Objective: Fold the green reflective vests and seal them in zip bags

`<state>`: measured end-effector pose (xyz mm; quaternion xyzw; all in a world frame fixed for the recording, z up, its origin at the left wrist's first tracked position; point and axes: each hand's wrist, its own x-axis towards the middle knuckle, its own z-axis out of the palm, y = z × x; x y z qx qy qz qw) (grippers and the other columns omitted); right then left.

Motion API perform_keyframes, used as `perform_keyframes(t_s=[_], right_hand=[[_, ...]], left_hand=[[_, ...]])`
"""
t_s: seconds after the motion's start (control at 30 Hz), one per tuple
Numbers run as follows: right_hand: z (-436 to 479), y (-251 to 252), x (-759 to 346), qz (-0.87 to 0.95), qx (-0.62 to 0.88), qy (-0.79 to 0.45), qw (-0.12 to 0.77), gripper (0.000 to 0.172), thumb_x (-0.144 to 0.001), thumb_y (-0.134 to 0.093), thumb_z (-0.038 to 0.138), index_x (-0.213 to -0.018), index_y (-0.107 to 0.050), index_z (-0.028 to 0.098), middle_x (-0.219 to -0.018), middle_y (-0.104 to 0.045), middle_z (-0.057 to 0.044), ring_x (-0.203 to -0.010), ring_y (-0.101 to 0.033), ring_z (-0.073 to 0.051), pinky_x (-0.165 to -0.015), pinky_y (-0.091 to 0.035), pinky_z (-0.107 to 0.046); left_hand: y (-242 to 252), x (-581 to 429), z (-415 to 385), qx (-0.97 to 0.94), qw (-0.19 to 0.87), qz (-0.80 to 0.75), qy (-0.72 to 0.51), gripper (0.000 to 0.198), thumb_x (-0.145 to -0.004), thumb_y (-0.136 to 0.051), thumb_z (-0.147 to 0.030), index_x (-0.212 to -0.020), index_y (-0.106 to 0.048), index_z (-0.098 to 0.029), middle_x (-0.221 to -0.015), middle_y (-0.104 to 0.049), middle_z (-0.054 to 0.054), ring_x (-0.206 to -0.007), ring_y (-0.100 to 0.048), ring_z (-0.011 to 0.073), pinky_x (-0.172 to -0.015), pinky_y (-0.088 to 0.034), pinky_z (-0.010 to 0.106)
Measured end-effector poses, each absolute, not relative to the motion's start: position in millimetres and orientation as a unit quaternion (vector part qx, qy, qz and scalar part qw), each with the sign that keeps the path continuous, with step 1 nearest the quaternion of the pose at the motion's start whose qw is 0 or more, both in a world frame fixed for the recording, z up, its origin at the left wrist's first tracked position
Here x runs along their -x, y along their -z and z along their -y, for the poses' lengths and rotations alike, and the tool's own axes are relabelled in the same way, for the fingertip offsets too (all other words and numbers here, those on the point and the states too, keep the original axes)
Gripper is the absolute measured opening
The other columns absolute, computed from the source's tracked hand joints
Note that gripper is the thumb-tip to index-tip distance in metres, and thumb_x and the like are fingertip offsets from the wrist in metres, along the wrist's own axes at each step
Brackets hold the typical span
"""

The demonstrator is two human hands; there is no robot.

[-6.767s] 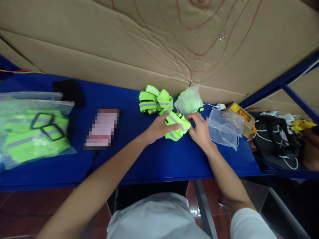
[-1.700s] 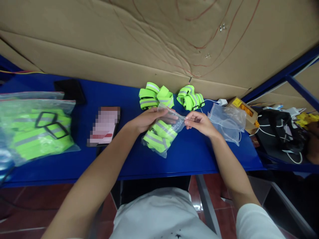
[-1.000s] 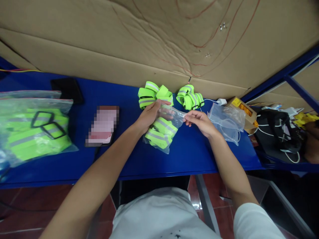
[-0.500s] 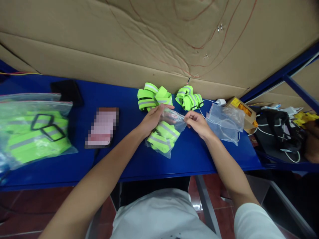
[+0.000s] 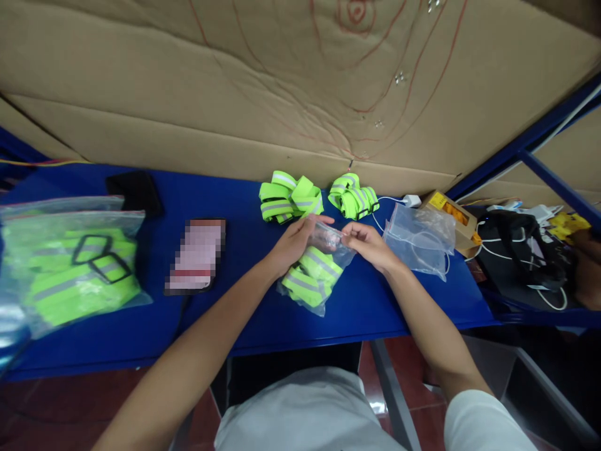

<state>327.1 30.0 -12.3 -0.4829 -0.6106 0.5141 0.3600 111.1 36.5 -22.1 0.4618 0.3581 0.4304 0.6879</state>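
A clear plastic bag [image 5: 345,255] lies on the blue table, with a folded neon-yellow reflective strap [image 5: 312,275] inside it. My left hand [image 5: 297,243] is at the bag's upper left, its fingers around the mouth end and partly hidden by the film. At the upper right corner, my right hand [image 5: 369,243] pinches the bag's edge between thumb and fingers. Just behind my hands sit two loose bundles of the same strap: a larger bundle [image 5: 291,197] on the left and a smaller bundle [image 5: 353,196] on the right.
Filled bags of yellow straps [image 5: 84,269] lie at the left, near a phone [image 5: 197,255] and a black object [image 5: 135,193]. Flat clear bags [image 5: 417,241], a small cardboard box [image 5: 453,219] and white cables are on the right. A cardboard wall [image 5: 263,94] rises behind.
The view has tilted slightly, so the table sits lower in the picture. Both hands stay on the bag, with the right-hand fingers a little closer to the left hand.
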Motion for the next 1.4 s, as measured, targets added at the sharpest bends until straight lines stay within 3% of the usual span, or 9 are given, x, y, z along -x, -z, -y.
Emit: perform_keyframes(t_s=[0.23,0.4,0.63,0.93,1.07,1.3,1.4], right_hand=[[-30,17,-326,0.64,0.454,-0.499,0.367,0.037,-0.084,-0.074,0.052,-0.089,-0.064,0.017,-0.076,-0.062,0.002,-0.065,-0.051,-0.01,-0.062,-0.038,-0.023],[-28,24,-322,0.644,0.458,-0.482,0.378,0.036,-0.087,-0.072,0.051,-0.084,-0.064,0.016,-0.069,-0.058,0.003,-0.061,-0.047,-0.01,-0.06,-0.036,-0.023],[-25,23,-318,0.656,0.47,-0.474,0.352,0.029,-0.093,-0.069,0.046,-0.095,-0.07,0.017,-0.075,-0.063,0.002,-0.066,-0.052,-0.011,-0.063,-0.037,-0.023],[-22,24,-315,0.662,0.482,-0.454,0.353,0.027,-0.098,-0.063,0.045,-0.092,-0.073,0.02,-0.079,-0.07,-0.001,-0.064,-0.056,-0.012,-0.059,-0.039,-0.024],[-21,27,-315,0.671,0.458,-0.461,0.357,0.022,-0.099,-0.062,0.039,-0.092,-0.072,0.021,-0.079,-0.07,-0.001,-0.067,-0.059,-0.012,-0.059,-0.041,-0.023],[-25,38,-317,0.658,0.48,-0.475,0.333,0.025,-0.095,-0.068,0.044,-0.092,-0.073,0.02,-0.053,-0.045,0.008,-0.047,-0.04,-0.006,-0.05,-0.03,-0.022],[-28,39,-318,0.683,0.458,-0.46,0.335,0.028,-0.094,-0.07,0.049,-0.098,-0.075,0.021,-0.062,-0.057,0.004,-0.054,-0.05,-0.009,-0.055,-0.038,-0.023]], left_hand=[[23,-110,-33,-0.49,0.651,-0.407,-0.414,0.058,-0.088,-0.069,-0.066,-0.118,-0.073,-0.016,-0.101,-0.078,0.008,-0.087,-0.074,0.0218,-0.078,-0.058,0.029],[21,-110,-31,-0.522,0.626,-0.428,-0.39,0.05,-0.09,-0.07,-0.059,-0.115,-0.074,-0.016,-0.097,-0.078,0.009,-0.084,-0.073,0.0222,-0.078,-0.057,0.031],[21,-109,-34,-0.555,0.549,-0.481,-0.4,0.029,-0.088,-0.074,-0.047,-0.09,-0.076,-0.018,-0.086,-0.073,0.004,-0.082,-0.065,0.0189,-0.077,-0.05,0.027],[14,-100,-36,-0.55,0.595,-0.47,-0.351,0.03,-0.095,-0.066,-0.049,-0.097,-0.078,-0.022,-0.095,-0.078,0.005,-0.086,-0.071,0.0209,-0.081,-0.054,0.028],[20,-97,-37,-0.561,0.57,-0.504,-0.328,0.033,-0.097,-0.061,-0.05,-0.094,-0.079,-0.023,-0.086,-0.077,0.003,-0.079,-0.07,0.02,-0.075,-0.054,0.027],[25,-92,-38,-0.574,0.563,-0.517,-0.293,0.029,-0.096,-0.063,-0.049,-0.093,-0.079,-0.025,-0.085,-0.078,0.003,-0.076,-0.073,0.0201,-0.069,-0.057,0.025],[22,-89,-42,-0.585,0.573,-0.505,-0.274,0.021,-0.09,-0.071,-0.045,-0.089,-0.079,-0.025,-0.084,-0.078,0.003,-0.074,-0.074,0.0203,-0.067,-0.058,0.025]])
